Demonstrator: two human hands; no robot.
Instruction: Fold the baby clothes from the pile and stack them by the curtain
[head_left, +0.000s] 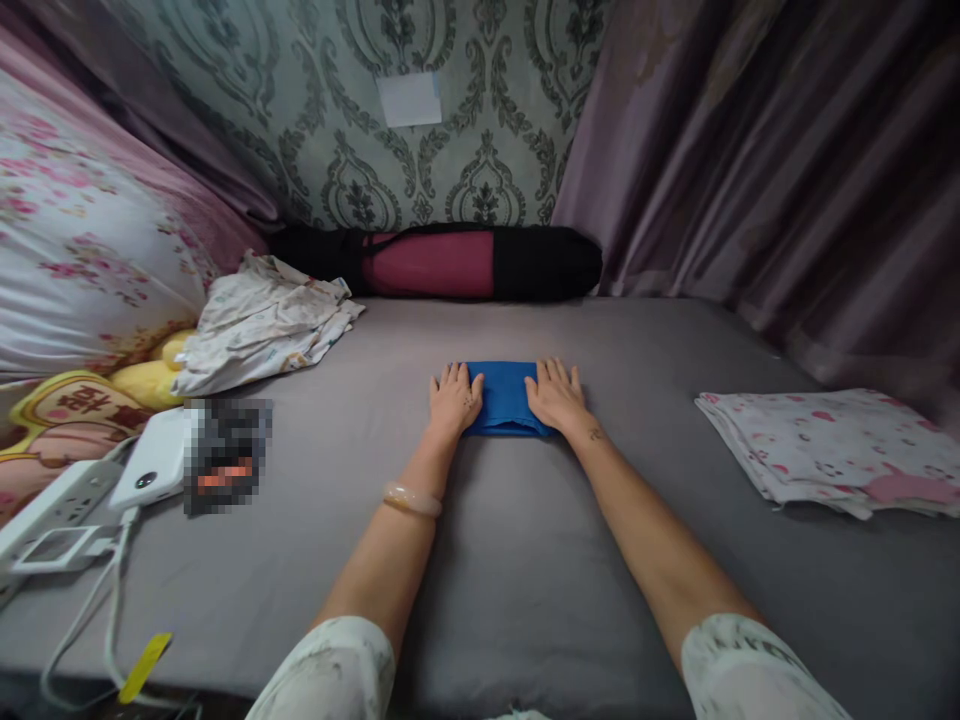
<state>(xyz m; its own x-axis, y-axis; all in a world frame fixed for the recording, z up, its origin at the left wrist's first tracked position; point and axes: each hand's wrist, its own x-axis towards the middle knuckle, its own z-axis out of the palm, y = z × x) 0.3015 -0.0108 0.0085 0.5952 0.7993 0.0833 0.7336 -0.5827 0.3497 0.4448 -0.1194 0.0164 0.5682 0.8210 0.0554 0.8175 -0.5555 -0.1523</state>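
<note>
A blue cloth (506,395), folded into a flat rectangle, lies in the middle of the grey bed sheet (517,560). At its left side rests my left hand (455,400), palm down with the fingers stretched out and pointing away from me. My right hand (555,395) lies the same way on the right side, its thumb on the cloth. Neither hand grips anything. Between them, the cloth's near edge shows a slightly raised, loose layer.
A folded white-and-pink cloth (840,450) lies at right, a crumpled patterned cloth (270,320) at left. Along the wall stretches a long black-and-red bag (442,262). A power strip (67,505), a white device (154,460) and cables occupy the left edge; curtains (712,180) hang right.
</note>
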